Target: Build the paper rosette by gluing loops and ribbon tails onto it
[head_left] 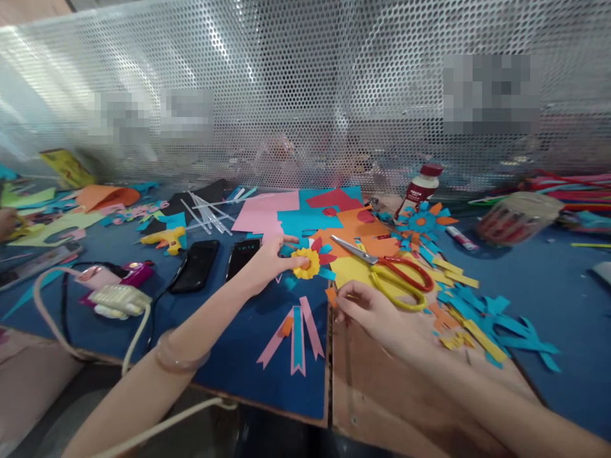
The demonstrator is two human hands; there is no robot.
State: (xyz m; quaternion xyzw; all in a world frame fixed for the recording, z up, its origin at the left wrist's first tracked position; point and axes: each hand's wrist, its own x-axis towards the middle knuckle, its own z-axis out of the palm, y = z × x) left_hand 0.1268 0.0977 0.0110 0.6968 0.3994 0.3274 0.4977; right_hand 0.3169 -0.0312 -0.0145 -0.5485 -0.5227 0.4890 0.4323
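My left hand point(274, 257) is at a paper flower with a round yellow pleated centre point(306, 264) and red and blue petals. The thumb presses on the yellow centre, and the other fingers reach around the flower's far side, partly hidden. Between the thumb and fingertips of my right hand point(360, 305) is a small orange paper piece point(331, 296). Just beyond that hand, scissors with red and yellow handles point(401, 280) lie on yellow and orange paper. Nearer me, pink and blue paper ribbon strips point(296, 343) with notched ends fan out on the blue table top.
Left of my arm are a yellow glue gun point(165, 240), a black phone point(195, 266), clear glue sticks point(210, 213) and a power strip point(119, 299) with cords. To the right lie blue paper scraps point(501, 321), a finished-looking blue paper flower point(421, 222), a bottle point(420, 189) and a clear tub point(518, 217).
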